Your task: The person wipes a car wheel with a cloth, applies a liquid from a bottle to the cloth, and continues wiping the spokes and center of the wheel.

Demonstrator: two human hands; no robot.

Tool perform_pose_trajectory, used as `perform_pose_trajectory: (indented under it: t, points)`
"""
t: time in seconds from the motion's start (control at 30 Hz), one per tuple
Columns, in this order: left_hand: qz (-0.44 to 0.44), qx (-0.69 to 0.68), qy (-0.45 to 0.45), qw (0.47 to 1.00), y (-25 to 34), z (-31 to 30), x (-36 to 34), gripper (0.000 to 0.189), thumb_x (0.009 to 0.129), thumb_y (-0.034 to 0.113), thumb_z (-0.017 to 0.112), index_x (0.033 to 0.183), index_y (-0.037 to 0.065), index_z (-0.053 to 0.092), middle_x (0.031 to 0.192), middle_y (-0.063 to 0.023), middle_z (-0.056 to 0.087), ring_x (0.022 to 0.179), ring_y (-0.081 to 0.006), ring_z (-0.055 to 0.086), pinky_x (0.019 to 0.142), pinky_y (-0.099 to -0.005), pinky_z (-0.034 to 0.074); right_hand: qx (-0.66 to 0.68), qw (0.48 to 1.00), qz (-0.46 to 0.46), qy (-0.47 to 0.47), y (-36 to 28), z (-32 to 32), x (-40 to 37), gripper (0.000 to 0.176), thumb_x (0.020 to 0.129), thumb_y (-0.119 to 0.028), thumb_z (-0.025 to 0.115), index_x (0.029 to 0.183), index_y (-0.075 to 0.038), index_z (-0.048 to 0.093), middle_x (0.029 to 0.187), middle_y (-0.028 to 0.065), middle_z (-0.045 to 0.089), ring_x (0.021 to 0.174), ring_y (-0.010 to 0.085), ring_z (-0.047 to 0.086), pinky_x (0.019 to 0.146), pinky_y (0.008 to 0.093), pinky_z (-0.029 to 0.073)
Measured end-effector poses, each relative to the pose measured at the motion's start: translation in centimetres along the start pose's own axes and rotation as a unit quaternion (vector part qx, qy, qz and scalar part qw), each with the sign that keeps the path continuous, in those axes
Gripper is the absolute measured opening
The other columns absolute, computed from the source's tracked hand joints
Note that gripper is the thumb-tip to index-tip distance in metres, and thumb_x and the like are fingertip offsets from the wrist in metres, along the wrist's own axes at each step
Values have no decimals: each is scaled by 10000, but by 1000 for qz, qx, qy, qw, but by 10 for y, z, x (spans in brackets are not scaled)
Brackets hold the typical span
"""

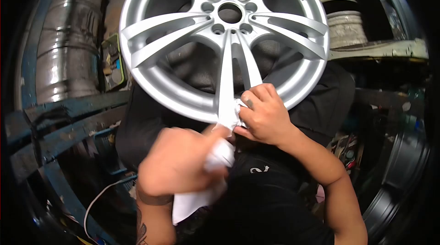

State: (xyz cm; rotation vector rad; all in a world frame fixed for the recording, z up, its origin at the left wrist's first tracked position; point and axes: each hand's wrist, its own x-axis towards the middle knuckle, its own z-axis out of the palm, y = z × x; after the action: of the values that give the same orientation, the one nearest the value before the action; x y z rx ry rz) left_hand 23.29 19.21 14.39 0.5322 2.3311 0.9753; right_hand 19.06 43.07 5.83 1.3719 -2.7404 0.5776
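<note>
A silver alloy wheel with paired spokes tilts against my lap, its centre hole facing up. My left hand, smeared by motion, is closed around a white cloth just below the wheel's near edge. One end of the cloth hangs under that hand. My right hand has its fingers curled over the rim beside the lowest spoke pair, gripping a bunched white piece there. Whether both hands hold the same cloth is hidden at the rim.
Worn bare wheel barrels are stacked at left, with more rims at right. A blue metal frame runs along the left, near a pale cable. A small tray holds bits and pieces. Dark wheels lie at lower right.
</note>
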Motion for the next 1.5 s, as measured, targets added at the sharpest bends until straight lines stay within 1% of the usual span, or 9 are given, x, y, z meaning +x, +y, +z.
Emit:
perform_pose_trajectory:
  t: [0.2,0.5,0.93,1.0,1.1,1.27,1.37,1.4,1.5]
  points:
    - [-146,119,88,978,-20,21,1,546,727,228,652,1266,141,673,644,-161,640,642,-388,656,628,-465,520,4,1000,20,15,-1,6,-2,414,589,-369,868,853,-84,723,1033,66,646,1016,259,579,915,410,445]
    - [-121,114,95,982,-14,38,6,633,741,200,686,1362,118,595,572,-136,603,564,-376,639,577,-462,515,-6,1000,18,18,-1,8,-1,400,561,-358,868,822,-90,725,998,56,652,991,249,583,892,403,452]
    - [-104,-141,9,984,-13,37,5,811,864,207,669,1497,-159,320,674,-223,647,604,-388,669,621,-450,548,-14,999,9,34,1,11,0,369,557,-366,847,774,-102,709,954,51,629,970,253,585,877,415,459]
    - [-159,-234,-66,957,-8,28,5,805,912,201,649,1538,-142,276,795,-192,712,720,-305,724,715,-394,560,-13,999,8,38,0,11,0,361,548,-353,843,766,-99,706,948,52,627,966,252,587,869,414,460]
    - [-107,-661,-132,731,-22,47,2,760,968,163,620,1585,-87,253,1010,-59,698,935,-130,658,865,-297,503,-31,999,2,42,2,14,-2,343,531,-317,832,756,-94,701,948,56,628,957,252,588,859,408,459]
    - [-46,-563,6,825,-25,52,-2,570,962,92,600,1501,-46,477,1139,-25,631,1008,-61,529,933,-243,435,-19,999,4,43,1,9,0,308,526,-257,803,757,-84,696,957,64,635,940,253,589,852,397,457]
    - [-123,-316,136,931,-14,21,-5,466,887,67,596,1337,-44,638,785,-88,707,708,-58,611,655,-278,495,-9,999,4,37,0,7,0,305,535,-245,801,767,-77,696,962,68,637,945,253,590,864,396,456]
    - [-102,-250,197,943,-17,24,1,458,856,66,582,1294,-38,662,614,-126,644,528,-159,632,549,-320,481,-5,999,6,33,0,7,0,304,541,-241,801,773,-74,697,963,68,636,953,253,590,875,398,456]
    - [-157,28,112,981,-20,27,9,504,843,239,602,1269,-20,671,671,-205,675,625,-404,671,615,-481,533,-4,1000,-5,19,-4,-2,-4,293,574,-231,808,794,-70,699,963,71,633,975,252,587,919,407,449]
